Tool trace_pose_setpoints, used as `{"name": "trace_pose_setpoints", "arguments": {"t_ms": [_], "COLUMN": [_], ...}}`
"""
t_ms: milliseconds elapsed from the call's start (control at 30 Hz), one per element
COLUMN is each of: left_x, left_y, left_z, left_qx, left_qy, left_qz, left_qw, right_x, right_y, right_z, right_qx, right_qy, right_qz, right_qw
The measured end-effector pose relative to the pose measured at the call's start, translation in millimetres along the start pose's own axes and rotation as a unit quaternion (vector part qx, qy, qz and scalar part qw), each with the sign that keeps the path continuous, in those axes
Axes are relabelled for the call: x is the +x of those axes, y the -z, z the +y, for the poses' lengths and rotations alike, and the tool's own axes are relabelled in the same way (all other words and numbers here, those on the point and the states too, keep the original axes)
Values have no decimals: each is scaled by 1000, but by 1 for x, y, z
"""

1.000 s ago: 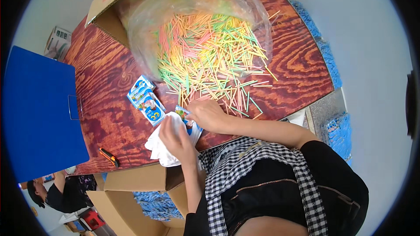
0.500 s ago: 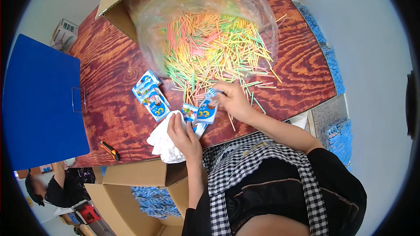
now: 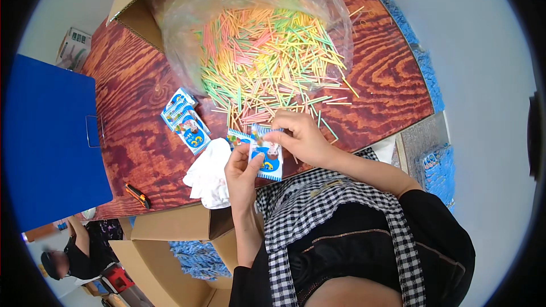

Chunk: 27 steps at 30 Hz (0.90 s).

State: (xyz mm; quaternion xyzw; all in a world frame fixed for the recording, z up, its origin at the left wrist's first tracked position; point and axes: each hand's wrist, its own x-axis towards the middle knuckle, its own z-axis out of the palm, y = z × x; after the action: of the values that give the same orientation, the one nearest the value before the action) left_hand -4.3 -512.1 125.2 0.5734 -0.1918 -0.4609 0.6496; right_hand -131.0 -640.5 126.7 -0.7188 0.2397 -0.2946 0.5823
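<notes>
Close to the table's near edge, my left hand (image 3: 242, 176) grips a small blue-and-white packet (image 3: 273, 166) by its left side, thumb on the front. My right hand (image 3: 300, 139) pinches the same packet near its top end. Another packet (image 3: 238, 137) lies partly hidden behind my left hand. Beside that hand is a crumpled white cloth (image 3: 207, 173). Several similar packets (image 3: 190, 128) lie overlapping farther left. Beyond my hands, thin pastel sticks (image 3: 267, 71) spill out of a large clear plastic bag (image 3: 185, 51) onto the table.
A cardboard box (image 3: 139, 20) lies behind the bag. At left stand a blue panel (image 3: 57, 136) and an orange-black utility knife (image 3: 137, 196) on the table (image 3: 136, 159). Below the edge, an open carton (image 3: 142, 264) holds blue packets (image 3: 199, 260). Another person (image 3: 85, 250) is at lower left.
My left hand has left the white cloth and taken hold of the packet that my right hand was holding. The packet has come nearer to me. The whole view has shifted slightly.
</notes>
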Motion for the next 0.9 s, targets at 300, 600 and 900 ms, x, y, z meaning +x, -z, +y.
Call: {"name": "trace_pose_setpoints", "arguments": {"t_ms": [300, 600, 900], "left_x": [-4, -8, -10], "left_y": [25, 22, 35], "left_z": [4, -10, -9], "left_qx": [2, 9, -24], "left_qy": [-96, -88, -110], "left_qz": [68, 86, 125], "left_qw": [993, 992, 986], "right_x": [-4, -22, -38], "right_y": [50, 36, 14], "right_z": [8, -7, 1], "right_qx": [-197, -304, -492], "right_qy": [2, 85, 154], "right_qz": [18, -52, -179], "right_qw": [980, 947, 838]}}
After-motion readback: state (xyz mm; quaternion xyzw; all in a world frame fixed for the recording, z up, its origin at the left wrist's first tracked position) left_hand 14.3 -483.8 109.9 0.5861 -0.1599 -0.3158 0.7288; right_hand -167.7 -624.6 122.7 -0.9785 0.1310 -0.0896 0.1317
